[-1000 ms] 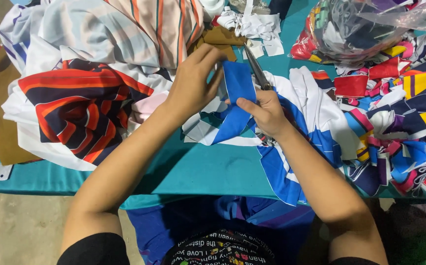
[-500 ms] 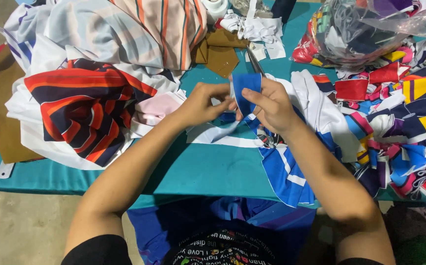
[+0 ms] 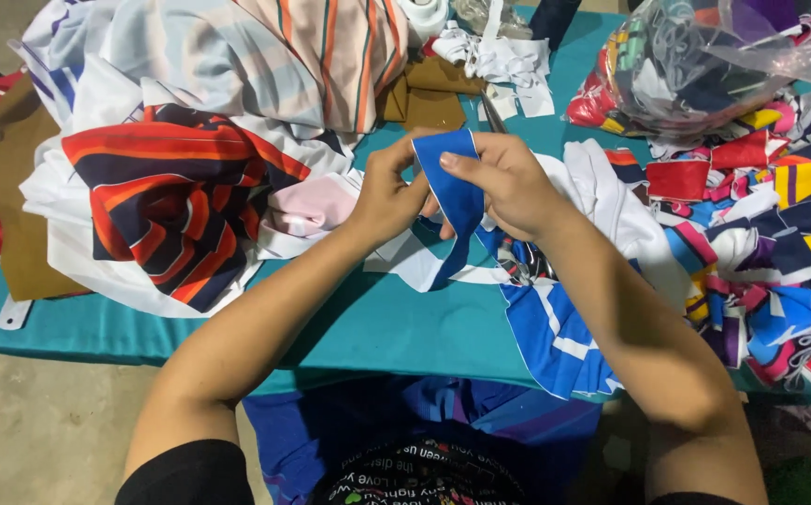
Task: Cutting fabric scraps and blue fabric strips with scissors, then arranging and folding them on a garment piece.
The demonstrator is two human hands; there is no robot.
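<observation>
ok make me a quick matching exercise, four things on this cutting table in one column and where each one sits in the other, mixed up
Things:
1. blue fabric strip
2. clear plastic bag
3. red and navy striped cloth
4. brown fabric pieces

Places:
A. far right corner, stuffed with scraps
B. left side of the table
C. pinched between the left hand and right hand
D. far side, beyond the hands

Pairs: 1-C, 2-A, 3-B, 4-D

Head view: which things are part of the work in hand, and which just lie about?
In hand:
left hand
right hand
blue fabric strip
scissors

Lying about:
striped red and navy cloth
clear bag of scraps
brown cloth
teal table cover
</observation>
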